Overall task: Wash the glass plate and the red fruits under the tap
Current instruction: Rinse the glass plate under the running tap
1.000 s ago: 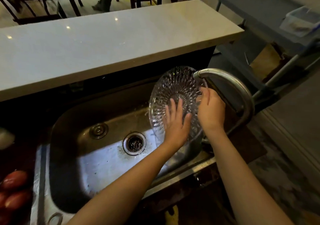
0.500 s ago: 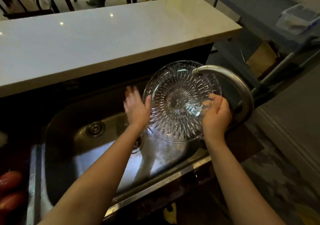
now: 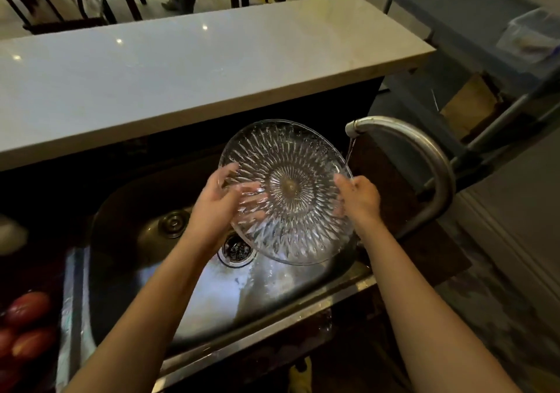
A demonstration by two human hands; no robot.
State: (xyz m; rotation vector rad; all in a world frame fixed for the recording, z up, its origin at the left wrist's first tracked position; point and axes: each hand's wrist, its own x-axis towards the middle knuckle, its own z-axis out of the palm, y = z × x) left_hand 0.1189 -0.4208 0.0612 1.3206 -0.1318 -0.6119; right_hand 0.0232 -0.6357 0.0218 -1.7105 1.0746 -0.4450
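Note:
A round cut-glass plate (image 3: 288,162) is held tilted over the steel sink (image 3: 121,241), its face turned towards me. My right hand (image 3: 360,200) grips its right rim, just under the spout of the curved tap (image 3: 424,156), from which a thin stream of water runs onto the rim. My left hand (image 3: 216,211) lies against the plate's left side, its fingers spread behind the glass and showing through it. Several red fruits (image 3: 25,332) lie in the dark at the bottom left, beside the sink.
A pale stone counter (image 3: 181,68) runs across behind the sink. The drain (image 3: 236,250) sits in the sink floor below the plate. A grey cart (image 3: 472,29) with a clear container (image 3: 533,35) stands at the right. Chairs and table legs stand beyond the counter.
The plate has turned from edge-on to face me and shifted left, clear of the spout. My left hand went from the plate's front to its left side and behind it.

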